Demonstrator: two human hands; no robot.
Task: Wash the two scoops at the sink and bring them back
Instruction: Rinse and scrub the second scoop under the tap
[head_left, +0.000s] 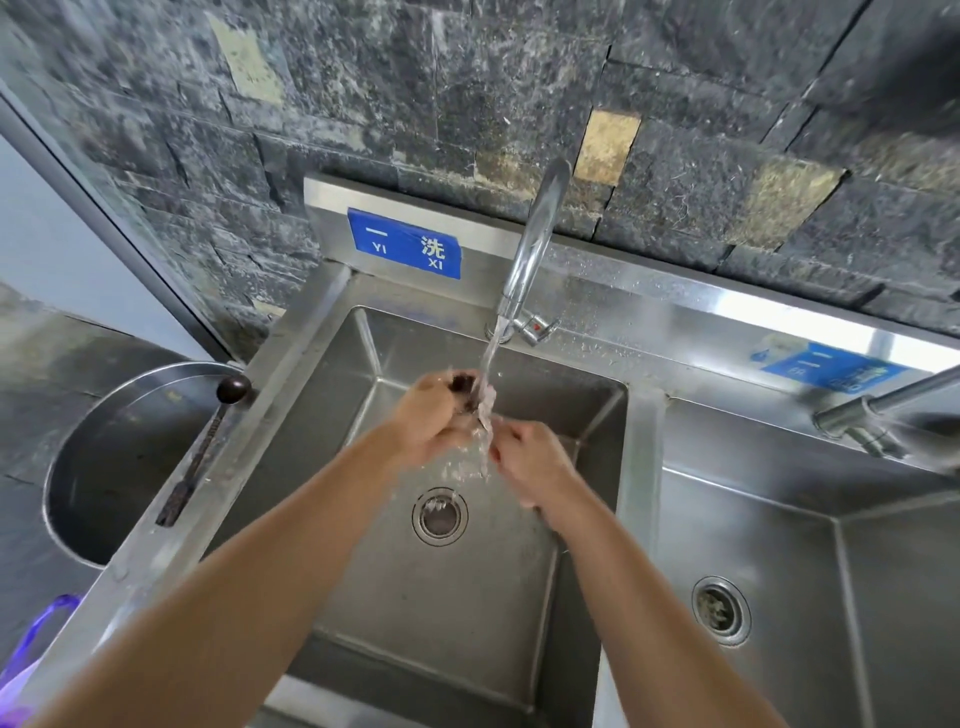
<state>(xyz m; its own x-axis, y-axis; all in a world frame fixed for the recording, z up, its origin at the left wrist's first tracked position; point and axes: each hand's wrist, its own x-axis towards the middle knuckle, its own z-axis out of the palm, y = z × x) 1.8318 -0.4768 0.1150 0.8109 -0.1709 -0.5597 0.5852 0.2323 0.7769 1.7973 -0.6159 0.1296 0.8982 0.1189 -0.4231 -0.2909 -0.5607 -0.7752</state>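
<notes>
Water runs from the curved steel faucet (535, 239) into the left sink basin (363, 467). My left hand (434, 418) is shut on a dark scoop (464, 385), whose round head pokes out above my fingers in the stream. My right hand (527, 457) is just right of the stream, fingers bent and touching the scoop's lower end in the water. A second dark scoop (205, 447) with a long handle lies on the sink's left rim, its round head (234, 388) at the far end.
The drain (440, 516) sits below my hands. A second basin (810, 597) with its own faucet (883, 410) lies to the right. A round steel bin (124, 457) stands left of the sink. A purple plastic bag (31, 660) hangs at the lower left. A dark stone wall (467, 93) rises behind.
</notes>
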